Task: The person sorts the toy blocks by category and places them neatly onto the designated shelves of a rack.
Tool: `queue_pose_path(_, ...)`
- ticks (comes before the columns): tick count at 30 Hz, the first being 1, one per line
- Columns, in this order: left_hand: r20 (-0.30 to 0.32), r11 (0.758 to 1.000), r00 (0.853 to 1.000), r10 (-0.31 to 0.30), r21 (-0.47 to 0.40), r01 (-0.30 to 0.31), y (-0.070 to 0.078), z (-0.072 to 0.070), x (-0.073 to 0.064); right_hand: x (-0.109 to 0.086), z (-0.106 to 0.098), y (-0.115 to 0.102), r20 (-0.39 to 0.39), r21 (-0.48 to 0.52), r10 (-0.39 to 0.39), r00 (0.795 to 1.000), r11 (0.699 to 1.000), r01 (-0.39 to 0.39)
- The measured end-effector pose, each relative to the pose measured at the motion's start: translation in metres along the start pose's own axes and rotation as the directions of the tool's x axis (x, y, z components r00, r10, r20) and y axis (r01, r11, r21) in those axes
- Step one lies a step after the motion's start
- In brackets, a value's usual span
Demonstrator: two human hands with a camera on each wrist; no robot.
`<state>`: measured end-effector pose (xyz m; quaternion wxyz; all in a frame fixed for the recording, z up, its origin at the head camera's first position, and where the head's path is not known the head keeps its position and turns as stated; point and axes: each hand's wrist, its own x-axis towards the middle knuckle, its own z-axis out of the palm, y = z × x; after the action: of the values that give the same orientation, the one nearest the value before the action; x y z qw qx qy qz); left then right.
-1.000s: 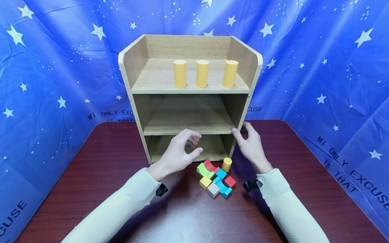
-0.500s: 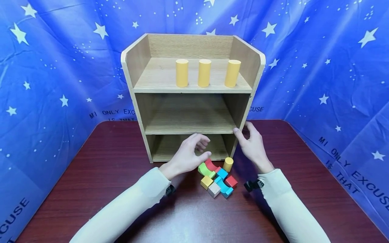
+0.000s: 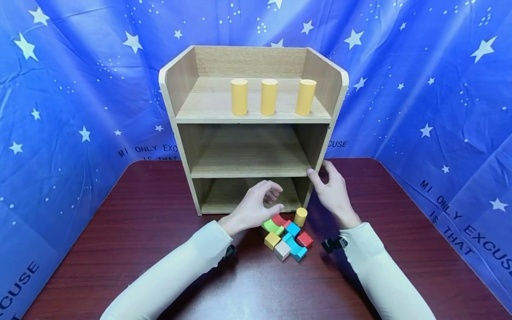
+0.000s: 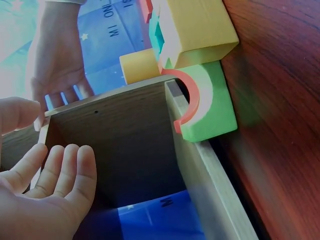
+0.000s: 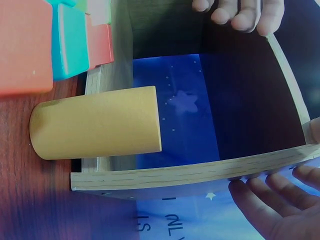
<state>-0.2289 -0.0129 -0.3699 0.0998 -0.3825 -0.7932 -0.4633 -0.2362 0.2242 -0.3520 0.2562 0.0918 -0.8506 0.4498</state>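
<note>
My right hand [image 3: 334, 193] holds the right side panel of a wooden shelf [image 3: 252, 120], thumb at its front edge and fingers along the outer face. In front of the lowest compartment hovers my left hand [image 3: 256, 206], loosely curled and holding nothing. Just below it lie a green arch block [image 3: 273, 227] and a red arch block [image 3: 281, 220], partly covered by the hand in the head view. Beside them, a yellow cylinder block [image 3: 300, 217] stands upright on the table, close to the shelf's right front corner; the right wrist view shows it [image 5: 97, 122] large.
Three taller yellow cylinders [image 3: 269, 98] stand on the top shelf. Nearer the front of the dark red table [image 3: 140, 222] are a blue arch block [image 3: 294, 246], a red cube [image 3: 305, 239], a yellow cube [image 3: 272, 241] and a plain wood cube [image 3: 282, 250]. Blue star-patterned cloth surrounds the table.
My left hand has moved right and slightly down, from the lower compartment's left-centre to over the green and red arch blocks. The right hand keeps its place on the shelf's side.
</note>
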Motion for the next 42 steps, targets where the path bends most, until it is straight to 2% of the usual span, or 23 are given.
queue_pose_path(31, 0.118, 0.996, 0.989, -0.086, 0.025, 0.083, -0.013, 0.025, 0.005, -0.001, 0.000, -0.003, 0.001, 0.000, 0.005, 1.000, 1.000, -0.005)
queue_pose_path(42, 0.171, 0.991, 0.980, -0.105, 0.101, 0.089, -0.013, 0.037, 0.008, -0.001, 0.001, -0.001, 0.000, -0.005, 0.009, 1.000, 1.000, -0.009)
